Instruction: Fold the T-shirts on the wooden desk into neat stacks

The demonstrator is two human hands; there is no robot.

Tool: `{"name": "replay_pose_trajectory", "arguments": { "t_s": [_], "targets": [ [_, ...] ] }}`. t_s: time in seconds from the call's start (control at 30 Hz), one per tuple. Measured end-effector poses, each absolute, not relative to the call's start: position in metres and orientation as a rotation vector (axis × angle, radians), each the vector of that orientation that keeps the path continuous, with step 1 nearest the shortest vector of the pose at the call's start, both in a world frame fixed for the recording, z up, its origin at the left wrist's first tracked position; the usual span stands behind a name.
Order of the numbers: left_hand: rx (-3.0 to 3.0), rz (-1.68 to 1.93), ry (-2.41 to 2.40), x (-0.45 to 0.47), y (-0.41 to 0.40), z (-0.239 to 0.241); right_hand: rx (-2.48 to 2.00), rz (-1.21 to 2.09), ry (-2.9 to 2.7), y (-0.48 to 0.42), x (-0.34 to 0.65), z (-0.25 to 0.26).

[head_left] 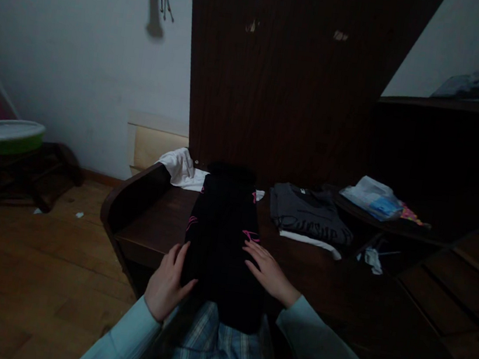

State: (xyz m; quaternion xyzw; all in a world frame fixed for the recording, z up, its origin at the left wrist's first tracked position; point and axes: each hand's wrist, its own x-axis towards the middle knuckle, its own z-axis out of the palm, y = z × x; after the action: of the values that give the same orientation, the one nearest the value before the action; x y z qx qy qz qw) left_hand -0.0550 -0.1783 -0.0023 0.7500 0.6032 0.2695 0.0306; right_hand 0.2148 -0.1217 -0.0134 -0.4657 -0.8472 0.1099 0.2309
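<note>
A long black garment with pink markings point(224, 230) lies lengthwise over the dark wooden bench point(146, 214), its near end hanging over the front edge by my lap. My left hand point(169, 281) rests at its left edge, fingers stretched out and slightly apart. On the opposite edge, beside a pink mark, my right hand point(269, 270) lies with its fingers extended. Neither hand grips the cloth. Behind the garment's left side a crumpled white cloth point(179, 167) sits at the back of the bench, partly running beneath the black garment.
A folded dark grey shirt with lettering point(309, 215) lies to the right, with a white strip at its front. A plastic packet point(372, 197) rests on a small corner shelf point(413, 230). Far left, a green-sided tub with a pale lid point(3, 142) stands on a dark stool point(23, 180).
</note>
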Motion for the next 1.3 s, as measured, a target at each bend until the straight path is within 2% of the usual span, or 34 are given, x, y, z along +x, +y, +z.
{"name": "replay_pose_trajectory", "arguments": {
  "t_s": [0.13, 0.23, 0.4, 0.57, 0.7, 0.83, 0.93, 1.13, 1.2, 1.3],
  "targets": [
    [2.352, 1.076, 1.889, -0.059, -0.187, -0.026, -1.267, 0.285, -2.317, -0.122, 0.215, -0.014],
    [2.306, 1.150, 1.966, -0.060, -0.187, -0.025, -1.265, 0.289, -2.317, -0.122, 0.214, -0.014],
    [2.148, 1.083, 1.901, -0.056, -0.185, -0.014, -1.277, 0.291, -2.330, -0.123, 0.215, -0.014],
    [1.853, 0.996, 1.949, -0.052, -0.188, -0.026, -1.269, 0.307, -2.312, -0.122, 0.214, -0.016],
    [1.846, 0.981, 1.889, -0.054, -0.190, -0.016, -1.287, 0.354, -2.300, -0.122, 0.214, -0.016],
    [2.037, 0.915, 1.866, -0.047, -0.191, 0.023, -1.321, 0.493, -2.259, -0.121, 0.215, -0.007],
    [2.197, 0.700, 1.806, -0.027, -0.193, 0.046, -1.333, 0.682, -2.133, -0.120, 0.207, 0.008],
    [2.250, 0.307, 1.600, 0.000, -0.203, 0.037, -1.289, 1.364, -1.732, -0.121, 0.169, 0.027],
    [2.201, 0.335, 1.521, -0.009, -0.207, 0.023, -1.278, 1.353, -1.741, -0.119, 0.160, 0.024],
    [2.061, 0.587, 1.512, -0.036, -0.208, 0.003, -1.284, 1.198, -1.823, -0.113, 0.153, 0.018]
  ]
}}
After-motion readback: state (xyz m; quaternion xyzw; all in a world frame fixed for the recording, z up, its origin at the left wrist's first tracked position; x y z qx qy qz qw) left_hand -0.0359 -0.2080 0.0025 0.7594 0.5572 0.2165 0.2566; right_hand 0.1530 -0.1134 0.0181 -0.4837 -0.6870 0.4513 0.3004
